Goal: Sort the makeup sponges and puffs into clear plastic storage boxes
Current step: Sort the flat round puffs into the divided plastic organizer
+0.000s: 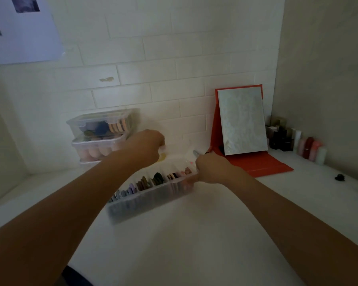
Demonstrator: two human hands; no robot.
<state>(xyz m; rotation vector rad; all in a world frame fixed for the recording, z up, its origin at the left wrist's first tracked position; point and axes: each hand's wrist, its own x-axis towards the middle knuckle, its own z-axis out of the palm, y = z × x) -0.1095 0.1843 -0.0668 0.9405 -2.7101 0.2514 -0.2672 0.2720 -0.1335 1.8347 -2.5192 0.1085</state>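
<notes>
A long clear plastic box (145, 201) with several compartments lies slanted on the white table, blurred by motion. Purple, brown, dark green and pink puffs (157, 178) stand in rows inside it. My right hand (211, 168) grips the box's right end, thumb on the near wall. My left hand (149, 145) reaches over the box's far side with curled fingers on what looks like a clear lid (182, 155); the grip is hidden. Two stacked clear boxes (101, 135) holding sponges and puffs stand against the wall at the left.
A mirror on a red folding stand (242, 120) leans at the back right. A row of lipsticks and small bottles (298, 141) lines the right wall. A small black object (340, 177) lies on the table at the right. A paper sheet (19, 27) hangs upper left.
</notes>
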